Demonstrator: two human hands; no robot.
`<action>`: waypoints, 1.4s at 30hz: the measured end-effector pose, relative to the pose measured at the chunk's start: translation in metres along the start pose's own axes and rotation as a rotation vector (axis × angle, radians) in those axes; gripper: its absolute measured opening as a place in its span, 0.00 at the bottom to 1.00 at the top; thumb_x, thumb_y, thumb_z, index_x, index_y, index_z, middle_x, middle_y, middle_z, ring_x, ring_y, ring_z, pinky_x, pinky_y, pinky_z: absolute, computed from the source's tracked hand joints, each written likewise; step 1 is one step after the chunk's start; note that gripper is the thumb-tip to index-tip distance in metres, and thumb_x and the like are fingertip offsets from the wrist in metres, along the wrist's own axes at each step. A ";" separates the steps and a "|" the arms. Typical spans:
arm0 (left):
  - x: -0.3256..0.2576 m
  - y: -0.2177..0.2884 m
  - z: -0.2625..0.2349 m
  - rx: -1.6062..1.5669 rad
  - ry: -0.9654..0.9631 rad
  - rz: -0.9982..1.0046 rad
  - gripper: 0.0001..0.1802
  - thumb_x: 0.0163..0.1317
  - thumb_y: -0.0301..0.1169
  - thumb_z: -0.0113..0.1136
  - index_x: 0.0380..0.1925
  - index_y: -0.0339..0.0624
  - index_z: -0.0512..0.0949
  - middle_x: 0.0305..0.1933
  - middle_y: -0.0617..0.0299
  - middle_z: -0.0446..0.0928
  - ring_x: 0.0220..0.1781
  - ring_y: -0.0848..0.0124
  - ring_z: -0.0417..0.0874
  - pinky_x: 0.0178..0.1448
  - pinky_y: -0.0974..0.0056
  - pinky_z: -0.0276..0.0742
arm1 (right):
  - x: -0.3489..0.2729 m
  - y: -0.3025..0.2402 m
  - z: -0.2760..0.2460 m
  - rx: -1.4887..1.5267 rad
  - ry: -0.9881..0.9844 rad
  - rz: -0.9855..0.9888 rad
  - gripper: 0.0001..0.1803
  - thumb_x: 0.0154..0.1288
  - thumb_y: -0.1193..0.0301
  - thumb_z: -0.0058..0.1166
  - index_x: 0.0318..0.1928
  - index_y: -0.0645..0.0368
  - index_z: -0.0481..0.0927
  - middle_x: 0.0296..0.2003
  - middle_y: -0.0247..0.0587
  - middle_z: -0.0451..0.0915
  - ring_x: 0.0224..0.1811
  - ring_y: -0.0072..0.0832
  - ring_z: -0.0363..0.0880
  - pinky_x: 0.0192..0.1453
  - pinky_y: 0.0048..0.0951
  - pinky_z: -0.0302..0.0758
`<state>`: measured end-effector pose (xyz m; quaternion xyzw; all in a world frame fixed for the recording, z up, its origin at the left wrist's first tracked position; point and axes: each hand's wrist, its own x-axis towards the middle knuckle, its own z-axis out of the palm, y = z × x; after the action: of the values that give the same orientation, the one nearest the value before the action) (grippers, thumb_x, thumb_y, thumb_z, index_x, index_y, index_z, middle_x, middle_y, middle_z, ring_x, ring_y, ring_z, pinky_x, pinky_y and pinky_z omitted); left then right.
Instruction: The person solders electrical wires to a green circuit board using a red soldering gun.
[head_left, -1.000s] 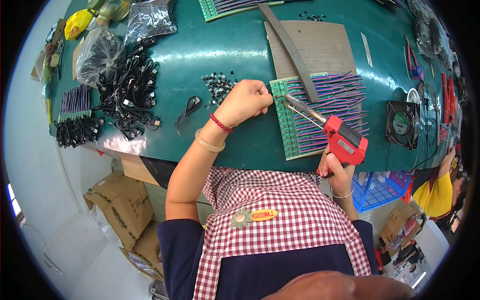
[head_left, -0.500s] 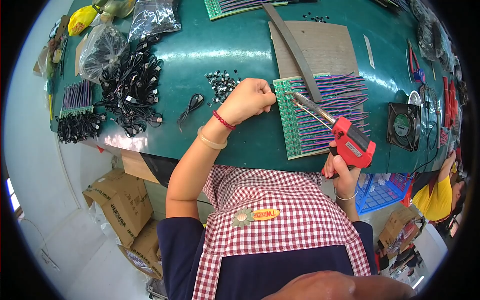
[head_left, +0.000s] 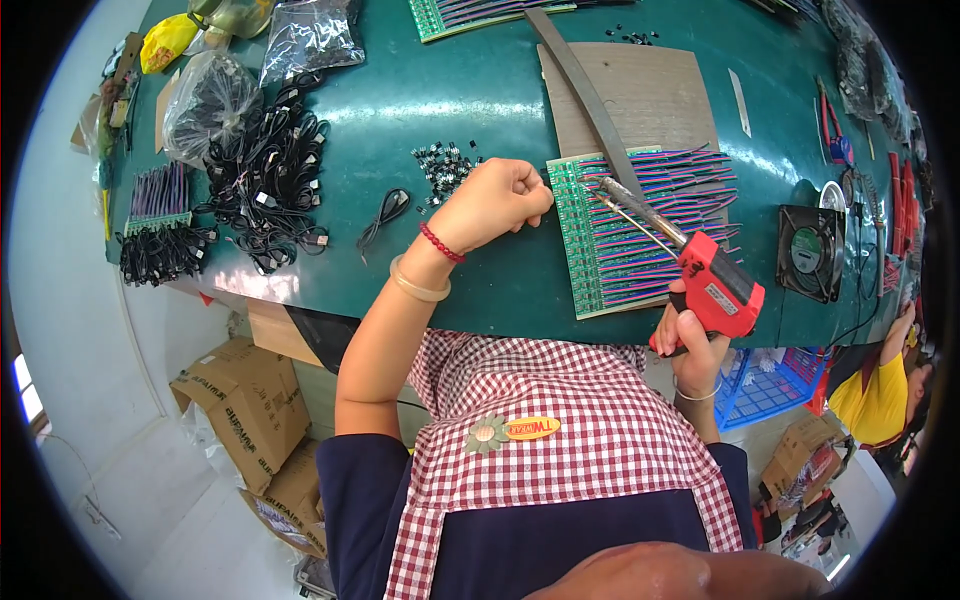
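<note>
My right hand [head_left: 697, 352] is wrapped round the handle of a red soldering gun [head_left: 722, 288]. Its long metal tip points up and left over a green circuit board panel [head_left: 572, 235]. Rows of purple, red and dark wires [head_left: 672, 262] run rightward from that panel. At the panel's upper left edge, my left hand [head_left: 503, 203] is closed with thumb and fingertips together; whatever it pinches is hidden or too small to make out. Small black connectors [head_left: 440, 168] lie just beyond it, and a single coiled black cable [head_left: 388, 212] rests to its left.
A flat metal bar [head_left: 583, 88] lies across a brown board [head_left: 655, 88] and onto the wires. Bundled black cables [head_left: 265, 190] and plastic bags [head_left: 208, 105] fill the left side. At right stand a black fan [head_left: 808, 252] and, below table level, a blue crate [head_left: 765, 385].
The soldering gun has shifted a little to the right, and its tip has drawn back from the panel's left part. My left hand has barely moved and stays closed.
</note>
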<state>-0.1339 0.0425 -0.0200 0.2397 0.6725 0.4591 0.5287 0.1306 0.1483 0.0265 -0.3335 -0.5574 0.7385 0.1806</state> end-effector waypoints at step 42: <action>-0.086 0.022 0.069 -0.058 -0.049 0.376 0.08 0.52 0.25 0.64 0.29 0.36 0.74 0.28 0.59 0.77 0.29 0.73 0.80 0.32 0.69 0.75 | 0.007 -0.018 0.044 -0.135 -0.190 -0.003 0.26 0.54 0.85 0.53 0.55 0.64 0.64 0.31 0.36 0.73 0.31 0.20 0.71 0.34 0.20 0.69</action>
<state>-0.0451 0.0084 0.0398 0.3568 0.5891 0.5631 0.4566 0.0928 0.1275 0.0481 -0.2725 -0.6209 0.7274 0.1052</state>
